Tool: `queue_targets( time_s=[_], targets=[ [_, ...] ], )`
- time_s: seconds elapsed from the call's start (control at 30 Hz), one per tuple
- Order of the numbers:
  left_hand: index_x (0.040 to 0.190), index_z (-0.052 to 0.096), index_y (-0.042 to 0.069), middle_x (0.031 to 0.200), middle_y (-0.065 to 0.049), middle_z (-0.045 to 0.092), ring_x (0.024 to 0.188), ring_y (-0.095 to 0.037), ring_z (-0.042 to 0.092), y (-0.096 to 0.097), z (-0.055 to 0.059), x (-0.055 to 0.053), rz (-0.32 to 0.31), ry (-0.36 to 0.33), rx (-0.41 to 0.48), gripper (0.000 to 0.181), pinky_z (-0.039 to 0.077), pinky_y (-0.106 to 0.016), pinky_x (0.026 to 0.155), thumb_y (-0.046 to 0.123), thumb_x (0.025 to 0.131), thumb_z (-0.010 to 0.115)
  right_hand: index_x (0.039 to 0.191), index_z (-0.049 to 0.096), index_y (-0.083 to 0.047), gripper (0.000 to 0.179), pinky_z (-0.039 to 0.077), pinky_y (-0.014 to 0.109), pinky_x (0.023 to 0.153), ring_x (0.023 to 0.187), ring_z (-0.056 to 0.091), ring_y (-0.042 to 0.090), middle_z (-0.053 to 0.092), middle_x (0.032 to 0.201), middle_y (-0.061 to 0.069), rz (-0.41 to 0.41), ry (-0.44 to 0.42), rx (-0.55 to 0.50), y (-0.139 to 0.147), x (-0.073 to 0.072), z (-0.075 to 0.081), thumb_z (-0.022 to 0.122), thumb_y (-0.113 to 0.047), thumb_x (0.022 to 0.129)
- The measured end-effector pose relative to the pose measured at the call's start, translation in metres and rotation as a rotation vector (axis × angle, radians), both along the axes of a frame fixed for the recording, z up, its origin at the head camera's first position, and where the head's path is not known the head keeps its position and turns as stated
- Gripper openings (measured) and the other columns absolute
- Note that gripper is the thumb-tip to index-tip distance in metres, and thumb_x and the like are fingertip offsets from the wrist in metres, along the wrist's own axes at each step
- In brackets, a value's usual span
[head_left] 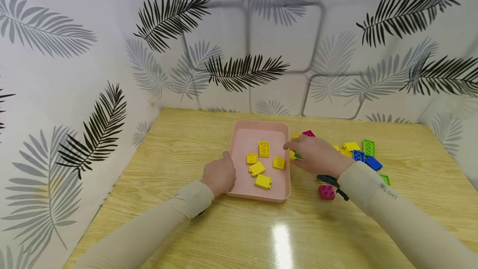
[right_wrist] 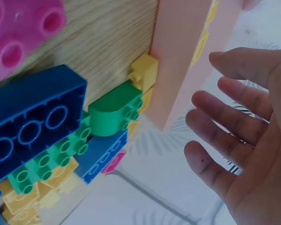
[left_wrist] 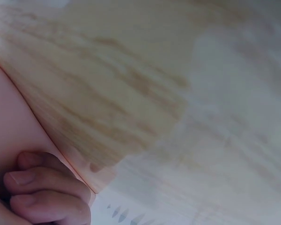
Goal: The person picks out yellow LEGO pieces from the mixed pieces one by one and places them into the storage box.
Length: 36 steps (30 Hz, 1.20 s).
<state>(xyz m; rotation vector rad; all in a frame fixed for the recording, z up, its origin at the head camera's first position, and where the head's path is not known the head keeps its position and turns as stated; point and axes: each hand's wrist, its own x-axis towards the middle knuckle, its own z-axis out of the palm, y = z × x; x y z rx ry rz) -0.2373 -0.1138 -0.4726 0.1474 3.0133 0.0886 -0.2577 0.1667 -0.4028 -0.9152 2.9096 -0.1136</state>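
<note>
A pink tray (head_left: 259, 197) lies on the wooden table with several yellow toy bricks (head_left: 264, 149) spread over its floor. My left hand (head_left: 219, 174) grips the tray's left side; in the left wrist view its curled fingers (left_wrist: 47, 206) lie over the rim. Beside the tray's right wall is my right hand (head_left: 321, 155), above a pile of loose bricks. The right wrist view shows its fingers (right_wrist: 220, 117) spread, with nothing between them. Close to that wall stand a yellow brick (right_wrist: 145, 72) and a rounded green brick (right_wrist: 113, 108).
Right of the tray are blue bricks (head_left: 373, 163), green bricks (head_left: 368, 147), more yellow ones (head_left: 351, 147) and a magenta brick (head_left: 326, 192). My right forearm covers part of this pile. A wall (head_left: 272, 40) with a leaf pattern rises behind the table.
</note>
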Motion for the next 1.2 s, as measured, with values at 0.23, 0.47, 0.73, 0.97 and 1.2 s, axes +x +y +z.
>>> queue_targets(
  time_s=[0.23, 0.47, 0.73, 0.97, 1.2],
  targets=[
    [0.145, 0.038, -0.008, 0.077, -0.012, 0.068, 0.058, -0.02, 0.063, 0.0, -0.001, 0.0, 0.006, -0.016, -0.003, 0.054, 0.057, -0.042, 0.061, 0.026, 0.104, 0.049, 0.121, 0.071, -0.007, 0.04, 0.053, 0.049, 0.094, 0.11, 0.061, 0.032, 0.07, 0.121, 0.013, 0.006, 0.1, 0.082, 0.006, -0.016, -0.01, 0.08, -0.025, 0.086],
    [0.142, 0.04, -0.007, 0.069, -0.009, 0.063, 0.052, -0.019, 0.06, 0.0, -0.002, 0.0, 0.009, -0.022, 0.0, 0.051, 0.056, -0.04, 0.057, 0.026, 0.104, 0.049, 0.115, 0.075, -0.008, 0.04, 0.051, 0.049, 0.093, 0.108, 0.057, 0.031, 0.07, 0.12, 0.013, 0.02, 0.133, 0.141, 0.008, -0.027, -0.021, 0.084, -0.03, 0.082],
    [0.143, 0.039, -0.007, 0.071, -0.009, 0.063, 0.053, -0.018, 0.059, 0.0, -0.002, -0.002, 0.018, -0.034, 0.011, 0.052, 0.056, -0.04, 0.058, 0.027, 0.104, 0.048, 0.115, 0.075, -0.012, 0.039, 0.046, 0.055, 0.097, 0.108, 0.052, 0.031, 0.068, 0.118, 0.009, 0.011, 0.103, 0.159, 0.007, -0.037, -0.03, 0.083, -0.034, 0.083],
    [0.143, 0.039, -0.007, 0.071, -0.01, 0.063, 0.053, -0.019, 0.06, 0.0, -0.001, -0.002, 0.006, -0.018, 0.008, 0.052, 0.056, -0.041, 0.057, 0.027, 0.105, 0.048, 0.117, 0.073, -0.013, 0.042, 0.045, 0.059, 0.095, 0.109, 0.052, 0.031, 0.067, 0.117, 0.009, 0.018, 0.097, 0.149, 0.005, -0.039, -0.034, 0.083, -0.035, 0.083],
    [0.142, 0.04, -0.007, 0.072, -0.01, 0.064, 0.055, -0.02, 0.061, -0.001, -0.002, -0.003, 0.006, -0.016, 0.012, 0.051, 0.056, -0.041, 0.059, 0.027, 0.105, 0.047, 0.119, 0.072, -0.013, 0.043, 0.043, 0.063, 0.098, 0.11, 0.054, 0.032, 0.068, 0.12, 0.01, 0.005, 0.105, 0.159, 0.003, -0.041, -0.037, 0.083, -0.033, 0.083]
  ],
)
